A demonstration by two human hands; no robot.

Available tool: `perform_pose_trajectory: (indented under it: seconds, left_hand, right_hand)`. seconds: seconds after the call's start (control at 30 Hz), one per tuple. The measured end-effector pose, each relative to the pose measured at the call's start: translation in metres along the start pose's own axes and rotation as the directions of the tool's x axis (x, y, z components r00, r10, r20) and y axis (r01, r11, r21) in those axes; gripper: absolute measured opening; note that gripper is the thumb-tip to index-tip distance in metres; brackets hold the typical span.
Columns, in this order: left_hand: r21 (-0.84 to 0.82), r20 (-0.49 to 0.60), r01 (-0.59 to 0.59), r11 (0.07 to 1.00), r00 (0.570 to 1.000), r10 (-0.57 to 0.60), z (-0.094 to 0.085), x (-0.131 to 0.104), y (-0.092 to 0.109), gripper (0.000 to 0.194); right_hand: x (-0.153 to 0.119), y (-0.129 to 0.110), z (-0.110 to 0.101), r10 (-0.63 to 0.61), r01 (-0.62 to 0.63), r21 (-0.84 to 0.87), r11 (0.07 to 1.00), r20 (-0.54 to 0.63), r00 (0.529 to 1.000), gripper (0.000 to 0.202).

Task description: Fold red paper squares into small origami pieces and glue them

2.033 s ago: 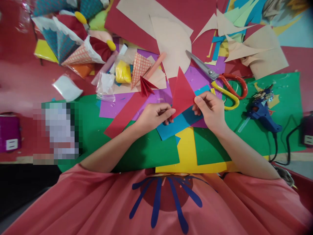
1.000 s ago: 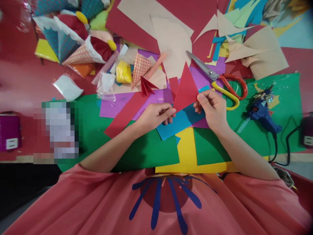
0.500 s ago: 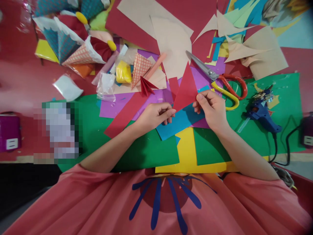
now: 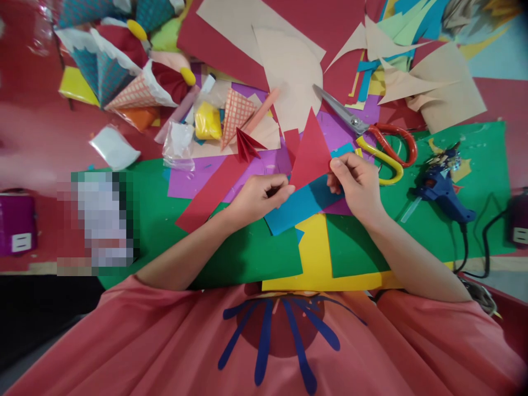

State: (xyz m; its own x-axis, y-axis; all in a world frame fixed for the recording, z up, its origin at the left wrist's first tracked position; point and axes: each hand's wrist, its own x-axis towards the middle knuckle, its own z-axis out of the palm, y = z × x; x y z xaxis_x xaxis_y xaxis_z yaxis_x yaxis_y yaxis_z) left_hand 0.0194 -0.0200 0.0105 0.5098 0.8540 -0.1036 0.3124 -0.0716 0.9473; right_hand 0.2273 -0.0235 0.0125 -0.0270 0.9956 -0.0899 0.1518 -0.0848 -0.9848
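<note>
On a red tabletop [image 4: 37, 132], from left to right: a white packet [image 4: 114, 147], then a small pleated red paper piece [image 4: 248, 146] just beyond the left hand [image 4: 264, 198], whose curled fingers pinch the lower-left corner of a red paper triangle [image 4: 311, 151]. The triangle points away from the person, partly over blue paper [image 4: 303, 206], its right corner pinched by the right hand [image 4: 358, 187]. Beyond lie scissors [image 4: 358, 125] with red and yellow handles, and farthest right, a blue glue gun [image 4: 447, 195].

I'm at a craft workspace: scissors [image 4: 361, 126] just beyond my right grip [image 4: 358, 184], a glue gun [image 4: 444, 193] to its right, paper offcuts [image 4: 376, 47] strewn farther out on the tabletop [image 4: 45, 132].
</note>
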Motion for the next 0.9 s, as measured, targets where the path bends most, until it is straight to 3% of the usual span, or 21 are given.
perform_pose_trajectory:
  seconds: [0.1,0.27,0.67,0.9]
  left_hand:
    - [-0.088,0.037,0.04,0.995,0.999,-0.037,-0.0007,0.0001,0.0029,0.038]
    - [-0.08,-0.061,0.054,0.995,0.996,-0.059,-0.0007,0.001,0.0052,0.049]
    - [-0.129,-0.068,0.135,0.982,0.987,-0.145,-0.0008,-0.0028,0.0024,0.046]
    - [-0.2,-0.094,0.169,0.965,0.977,-0.191,0.0012,-0.0015,0.0027,0.052]
  right_hand:
    - [-0.0037,-0.002,0.002,0.002,-0.004,0.031,1.0,0.062,0.998,0.043]
    - [-0.01,-0.0037,0.0061,0.038,-0.046,0.034,0.998,0.195,0.98,0.043]
    - [-0.0097,0.0007,0.0047,0.007,-0.008,0.004,1.0,0.278,0.961,0.039]
    - [-0.0074,0.0027,0.0034,0.005,-0.035,0.096,0.995,0.298,0.955,0.034]
